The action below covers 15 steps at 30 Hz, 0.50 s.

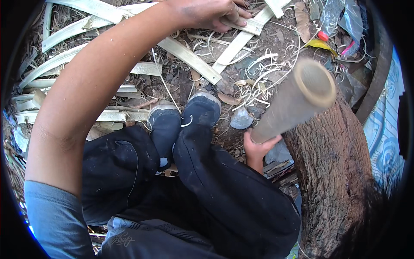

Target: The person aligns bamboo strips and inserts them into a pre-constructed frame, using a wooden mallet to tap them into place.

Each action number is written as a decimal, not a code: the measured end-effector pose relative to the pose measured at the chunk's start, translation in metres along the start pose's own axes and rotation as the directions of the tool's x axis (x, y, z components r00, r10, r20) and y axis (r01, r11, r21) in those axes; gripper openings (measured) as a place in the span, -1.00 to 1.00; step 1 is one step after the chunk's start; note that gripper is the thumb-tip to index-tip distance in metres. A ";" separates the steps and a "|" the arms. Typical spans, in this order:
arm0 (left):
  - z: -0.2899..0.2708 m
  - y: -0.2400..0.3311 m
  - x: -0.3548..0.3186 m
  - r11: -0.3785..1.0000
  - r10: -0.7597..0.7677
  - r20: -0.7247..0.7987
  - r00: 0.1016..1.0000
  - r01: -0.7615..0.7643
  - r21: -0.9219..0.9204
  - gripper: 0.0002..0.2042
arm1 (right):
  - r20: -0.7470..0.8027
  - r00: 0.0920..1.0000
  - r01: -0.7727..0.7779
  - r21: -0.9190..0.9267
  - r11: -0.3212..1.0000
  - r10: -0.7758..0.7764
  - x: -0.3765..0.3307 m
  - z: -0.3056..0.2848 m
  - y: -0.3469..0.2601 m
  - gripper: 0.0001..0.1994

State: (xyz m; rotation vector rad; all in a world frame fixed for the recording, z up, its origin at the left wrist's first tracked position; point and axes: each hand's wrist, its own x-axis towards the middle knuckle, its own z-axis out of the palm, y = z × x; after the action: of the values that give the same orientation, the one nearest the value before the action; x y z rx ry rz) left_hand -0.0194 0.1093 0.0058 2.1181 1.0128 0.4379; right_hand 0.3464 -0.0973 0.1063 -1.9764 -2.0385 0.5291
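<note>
Right grip (pixel 259 147) clasps a blurred, wooden-looking cylinder (pixel 286 105), while the left grip (pixel 221 13) holds a flat, pale strip (pixel 252 26).

Open passage: between left hand (pixel 215 14) and blurred wooden cylinder (pixel 286 105), over curled shavings (pixel 264 77). Obstacles: bark-covered log (pixel 334 162), right; dark shoes (pixel 202 110), left.

- Bright, diffuse daylight; soft shadows.
- Blur smears the pale-brown hollow wooden cylinder (pixel 288 104), two o'clock.
- Blue-white glare, eight o'clock.
- Black fisheye rim.
</note>
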 end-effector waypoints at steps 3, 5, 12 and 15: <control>-0.014 0.008 0.004 0.999 -0.034 0.047 0.998 0.034 0.002 -0.73 | 0.172 0.924 -0.309 -0.185 0.933 0.341 0.018 -0.002 -0.012 -0.32; -0.013 0.015 -0.003 1.000 0.004 -0.018 1.000 -0.004 0.015 -0.74 | 0.091 0.961 -0.254 -0.076 0.964 0.260 0.005 -0.005 -0.004 -0.33; -0.009 0.010 0.002 0.999 -0.022 0.027 0.999 0.022 0.024 -0.73 | 0.076 0.986 -0.144 -0.039 0.989 0.147 -0.003 -0.004 0.003 -0.35; 0.000 0.002 0.003 0.997 0.059 -0.049 0.997 -0.056 0.061 -0.73 | 0.067 0.978 -0.200 0.029 0.979 0.198 0.000 -0.001 -0.002 -0.34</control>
State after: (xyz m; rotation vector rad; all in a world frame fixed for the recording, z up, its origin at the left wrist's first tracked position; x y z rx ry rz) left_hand -0.0171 0.1108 0.0074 2.2037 1.0072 0.4973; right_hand 0.3454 -0.0970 0.1078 -2.1821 -1.8628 0.6733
